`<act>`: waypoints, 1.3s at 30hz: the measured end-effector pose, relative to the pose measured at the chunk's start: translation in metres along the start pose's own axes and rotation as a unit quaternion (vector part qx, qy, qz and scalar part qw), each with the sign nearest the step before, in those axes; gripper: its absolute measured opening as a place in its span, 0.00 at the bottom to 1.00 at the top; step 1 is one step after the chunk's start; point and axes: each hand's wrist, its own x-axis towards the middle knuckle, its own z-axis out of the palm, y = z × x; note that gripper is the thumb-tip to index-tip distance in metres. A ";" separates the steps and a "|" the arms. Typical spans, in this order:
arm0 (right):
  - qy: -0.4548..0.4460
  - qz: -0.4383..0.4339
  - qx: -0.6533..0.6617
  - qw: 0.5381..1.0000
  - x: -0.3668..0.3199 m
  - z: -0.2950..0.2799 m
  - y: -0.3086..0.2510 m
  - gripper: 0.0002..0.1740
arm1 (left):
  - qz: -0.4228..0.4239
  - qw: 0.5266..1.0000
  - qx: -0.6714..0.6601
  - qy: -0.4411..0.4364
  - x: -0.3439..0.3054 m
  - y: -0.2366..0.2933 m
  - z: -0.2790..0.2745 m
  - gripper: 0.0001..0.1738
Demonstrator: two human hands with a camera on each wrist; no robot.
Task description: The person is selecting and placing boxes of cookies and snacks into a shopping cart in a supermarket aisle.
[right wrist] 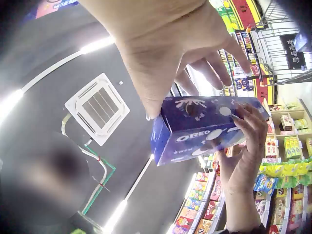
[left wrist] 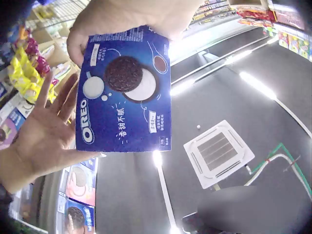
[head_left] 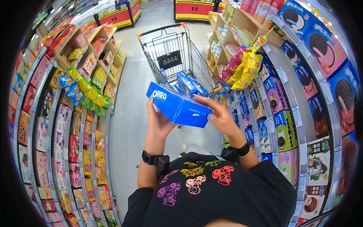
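Observation:
A blue Oreo box [head_left: 180, 108] is held up before the person's chest, tilted, over the floor between the body and the cart. The left hand [head_left: 162, 123] grips it by its left part; in the right wrist view the fingers of the left hand [right wrist: 247, 141] lie over one side and the thumb on another. At the box's other end is the right hand [head_left: 222, 118], its thumb at the corner and its fingers stretched out. A printed cookie shows on the box's face [left wrist: 124, 102] in the left wrist view.
A black wire shopping cart [head_left: 170, 59] stands ahead in the aisle, with blue packages [head_left: 190, 82] inside. Snack shelves [head_left: 67, 132] line the left, and more shelves with Oreo boxes [head_left: 285, 130] the right. Yellow bags [head_left: 249, 70] hang by the right shelf end.

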 end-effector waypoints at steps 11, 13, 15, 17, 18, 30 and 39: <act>0.130 -0.128 -0.256 0.949 -0.001 0.019 -0.010 0.44 | -0.075 0.993 -0.029 -0.085 0.014 -0.016 0.006 0.41; 0.133 -0.112 -0.225 0.959 -0.005 0.015 -0.010 0.40 | -0.102 0.988 -0.056 -0.099 0.019 -0.021 0.000 0.41; 0.144 -0.143 -0.215 0.955 -0.006 0.011 -0.019 0.36 | -0.088 0.985 -0.032 -0.142 0.021 -0.023 -0.001 0.41; 0.143 -0.165 -0.209 0.953 -0.007 0.009 -0.024 0.33 | -0.020 0.995 0.017 -0.097 0.009 -0.024 0.021 0.42; 0.137 -0.172 -0.209 0.953 -0.007 0.007 -0.024 0.32 | -0.004 0.993 0.047 -0.106 0.007 -0.021 0.023 0.43; 0.178 -0.025 -0.100 0.979 -0.030 0.001 -0.010 0.31 | 0.042 0.991 -0.064 -0.113 0.014 -0.022 0.015 0.35; 0.268 0.209 0.310 0.888 -0.048 -0.008 0.041 0.20 | 0.178 0.961 0.076 -0.196 0.009 -0.020 0.010 0.36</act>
